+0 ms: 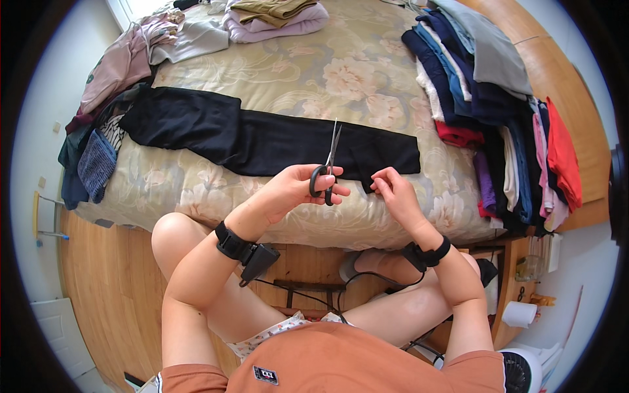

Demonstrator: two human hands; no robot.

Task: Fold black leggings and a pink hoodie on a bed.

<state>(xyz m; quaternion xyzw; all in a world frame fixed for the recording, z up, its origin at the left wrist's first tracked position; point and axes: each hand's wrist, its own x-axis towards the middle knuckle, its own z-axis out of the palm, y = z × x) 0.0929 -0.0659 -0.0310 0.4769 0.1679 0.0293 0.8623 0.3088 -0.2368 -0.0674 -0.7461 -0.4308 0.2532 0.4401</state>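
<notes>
My left hand (314,184) holds a pair of scissors (332,147) by its black handles. The metal blades point away from me, slightly parted, above a pair of black trousers (290,140). The trousers lie lengthwise across the bed, with the wider part at the left and the narrow leg end at the right. My right hand (397,196) pinches a small dark flap of the cloth that juts past the near edge of the leg. Its fingertips partly hide what they grip. Both wrists wear black straps with a small device.
A floral bedspread (295,83) covers the bed. Stacked folded clothes (457,73) line its right side. A pink garment (120,73) and other clothes heap at the left; a folded lilac blanket (275,24) lies at the far side. A black cable (378,277) runs between my wrists.
</notes>
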